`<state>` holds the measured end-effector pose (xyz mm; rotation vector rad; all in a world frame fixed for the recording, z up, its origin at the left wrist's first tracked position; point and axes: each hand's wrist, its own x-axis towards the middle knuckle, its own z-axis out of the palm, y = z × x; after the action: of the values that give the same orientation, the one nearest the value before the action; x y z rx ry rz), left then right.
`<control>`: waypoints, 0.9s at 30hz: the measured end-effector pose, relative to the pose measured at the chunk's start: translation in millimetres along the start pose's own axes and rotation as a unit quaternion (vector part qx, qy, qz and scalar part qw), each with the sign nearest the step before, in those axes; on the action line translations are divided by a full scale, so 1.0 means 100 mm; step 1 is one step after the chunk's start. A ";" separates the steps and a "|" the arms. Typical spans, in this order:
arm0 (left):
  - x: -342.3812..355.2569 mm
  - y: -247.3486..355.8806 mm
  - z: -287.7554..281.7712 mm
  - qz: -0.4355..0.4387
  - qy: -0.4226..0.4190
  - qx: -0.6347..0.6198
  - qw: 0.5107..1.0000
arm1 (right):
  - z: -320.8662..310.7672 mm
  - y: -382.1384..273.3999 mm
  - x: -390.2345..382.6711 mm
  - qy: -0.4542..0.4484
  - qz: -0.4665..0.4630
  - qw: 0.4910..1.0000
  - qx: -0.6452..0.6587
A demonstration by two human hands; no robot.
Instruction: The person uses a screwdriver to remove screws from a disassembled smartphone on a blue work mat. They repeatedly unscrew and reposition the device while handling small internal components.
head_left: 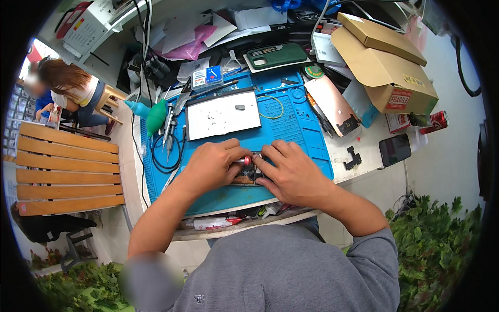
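Note:
On the blue silicone mat (309, 151), an opened phone (244, 177) lies under both hands, its dark inner parts partly hidden by my fingers. My left hand (215, 166) is closed round a small red-topped tool (246, 160), probably a screwdriver, held low over the phone. My right hand (288, 171) rests on the phone's right side, its index finger bent toward the tool and its thumb at the lower edge. Just beyond them is a white board (208, 104) with small screws and parts on it. A coiled black cable (169, 168) lies left of my hands.
A green blower (156, 119) and screwdrivers stand left. Right are a copper-coloured panel (325, 104), black bracket (352, 157), dark phone (395, 150), cardboard boxes (384, 67) and red can (436, 120). Clutter fills the back. Two people (78, 91) sit beyond a wooden bench (67, 169).

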<state>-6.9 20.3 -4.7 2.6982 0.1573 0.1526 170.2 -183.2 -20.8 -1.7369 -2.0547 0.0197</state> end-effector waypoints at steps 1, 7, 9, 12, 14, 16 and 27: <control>-0.02 0.01 -0.01 0.005 0.006 0.001 1.000 | 0.02 -0.01 -0.01 0.003 0.002 1.000 -0.007; -0.13 -0.06 0.04 0.014 0.031 -0.004 0.999 | 0.04 -0.03 -0.06 -0.006 0.012 1.000 -0.019; -0.13 -0.06 0.03 0.010 0.030 -0.006 0.999 | 0.05 -0.03 -0.06 -0.004 0.012 1.000 -0.017; -0.12 -0.03 0.00 0.003 0.027 -0.015 1.000 | 0.07 -0.02 -0.07 -0.003 0.011 1.000 -0.018; -0.08 -0.01 -0.02 0.008 0.030 -0.018 0.999 | 0.06 -0.02 -0.06 -0.002 0.012 1.000 -0.016; -0.02 0.03 -0.04 -0.013 0.030 -0.043 0.999 | 0.06 -0.03 -0.07 0.001 0.013 1.000 -0.016; 0.22 0.10 0.06 -0.171 0.030 -0.125 0.977 | 0.06 -0.07 -0.08 0.013 0.013 0.999 -0.041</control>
<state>16.6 11.7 -4.0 2.3747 0.5759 0.1392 162.1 -190.8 -27.2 -1.8036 -2.0398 -0.0800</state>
